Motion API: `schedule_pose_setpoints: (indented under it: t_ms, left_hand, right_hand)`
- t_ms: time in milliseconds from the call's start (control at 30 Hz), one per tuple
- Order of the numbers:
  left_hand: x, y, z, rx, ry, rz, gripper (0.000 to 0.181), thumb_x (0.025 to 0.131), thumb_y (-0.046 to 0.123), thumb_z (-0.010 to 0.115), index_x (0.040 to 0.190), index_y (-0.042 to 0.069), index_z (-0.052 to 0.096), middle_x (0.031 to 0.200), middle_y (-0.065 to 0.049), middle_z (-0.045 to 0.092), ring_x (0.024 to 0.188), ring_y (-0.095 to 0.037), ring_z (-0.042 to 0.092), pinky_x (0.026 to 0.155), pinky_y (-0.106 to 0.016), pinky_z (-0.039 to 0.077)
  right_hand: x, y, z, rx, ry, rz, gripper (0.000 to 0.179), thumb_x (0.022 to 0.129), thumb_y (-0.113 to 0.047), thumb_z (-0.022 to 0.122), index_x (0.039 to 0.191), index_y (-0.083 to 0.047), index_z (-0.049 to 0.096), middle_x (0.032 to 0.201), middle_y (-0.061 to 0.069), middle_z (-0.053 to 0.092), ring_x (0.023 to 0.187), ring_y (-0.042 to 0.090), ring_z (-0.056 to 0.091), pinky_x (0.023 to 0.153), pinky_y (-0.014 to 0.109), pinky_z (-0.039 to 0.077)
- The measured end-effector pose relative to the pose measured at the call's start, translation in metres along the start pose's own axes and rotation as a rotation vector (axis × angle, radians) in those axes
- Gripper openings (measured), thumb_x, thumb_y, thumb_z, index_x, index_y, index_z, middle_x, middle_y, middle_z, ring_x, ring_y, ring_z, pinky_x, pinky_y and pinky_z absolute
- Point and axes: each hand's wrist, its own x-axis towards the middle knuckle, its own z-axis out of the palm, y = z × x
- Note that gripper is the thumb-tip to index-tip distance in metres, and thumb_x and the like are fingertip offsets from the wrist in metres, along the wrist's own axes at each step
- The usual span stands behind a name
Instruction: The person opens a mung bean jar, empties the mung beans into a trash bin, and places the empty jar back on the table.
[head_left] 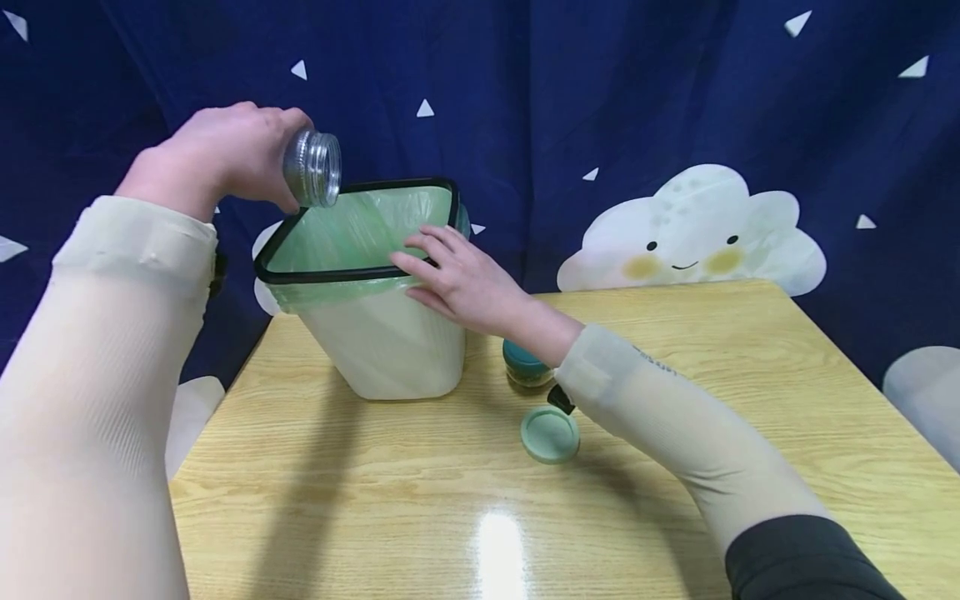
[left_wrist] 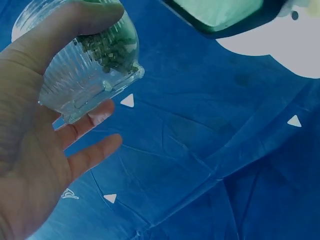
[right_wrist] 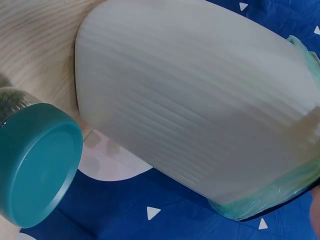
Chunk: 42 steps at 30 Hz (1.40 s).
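Note:
My left hand [head_left: 232, 154] grips a clear jar [head_left: 313, 167] on its side above the back left of the trash bin, with the jar's uncapped mouth facing right. Small dried green pieces [left_wrist: 112, 52] lie inside the jar in the left wrist view. The white trash bin [head_left: 390, 342] has a black rim and a pale green bag [head_left: 367, 221] lining it. At the bin's front right rim is my right hand [head_left: 472, 283], its fingers spread and reaching over the edge; whether they touch the rim I cannot tell. Only a sliver of that hand shows in the right wrist view.
A second jar with a teal lid [right_wrist: 42, 165] stands right of the bin, partly behind my right forearm. In front of it a round pale green lid [head_left: 550, 435] lies on the wooden table [head_left: 420, 500]. A dark blue curtain [head_left: 495, 75] hangs behind.

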Motion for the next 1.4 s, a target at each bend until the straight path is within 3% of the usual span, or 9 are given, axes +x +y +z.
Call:
schedule_pose_setpoints:
  t_ms: [800, 1133, 1400]
  left_hand:
    - [0.0029, 0.0026, 0.0030, 0.075, 0.002, 0.061, 0.086, 0.064, 0.019, 0.085, 0.135, 0.001, 0.040, 0.124, -0.028, 0.051, 0.106, -0.045, 0.043, 0.086, -0.066, 0.041]
    - [0.0011, 0.0032, 0.0021, 0.065, -0.013, 0.042, 0.087, 0.066, 0.018, 0.086, 0.138, 0.001, 0.040, 0.124, -0.029, 0.050, 0.108, -0.046, 0.042, 0.088, -0.066, 0.041]
    - [-0.0013, 0.0045, -0.0008, 0.024, 0.031, 0.000, 0.093, 0.066, 0.015, 0.087, 0.143, 0.001, 0.037, 0.126, -0.030, 0.048, 0.111, -0.047, 0.039, 0.093, -0.067, 0.038]
  right_hand:
    - [0.0002, 0.0010, 0.0005, 0.001, -0.008, 0.005, 0.036, 0.098, -0.027, 0.060, 0.127, -0.007, 0.057, 0.125, 0.017, 0.054, 0.120, 0.036, 0.047, 0.108, 0.039, 0.033]
    - [0.0007, 0.0005, 0.0003, -0.005, -0.001, -0.001, 0.035, 0.097, -0.027, 0.061, 0.126, -0.007, 0.058, 0.124, 0.017, 0.054, 0.119, 0.037, 0.048, 0.108, 0.039, 0.034]
    - [0.0013, -0.0007, -0.0021, 0.007, 0.017, -0.001, 0.034, 0.097, -0.026, 0.061, 0.126, -0.007, 0.058, 0.124, 0.017, 0.055, 0.119, 0.036, 0.048, 0.107, 0.039, 0.034]
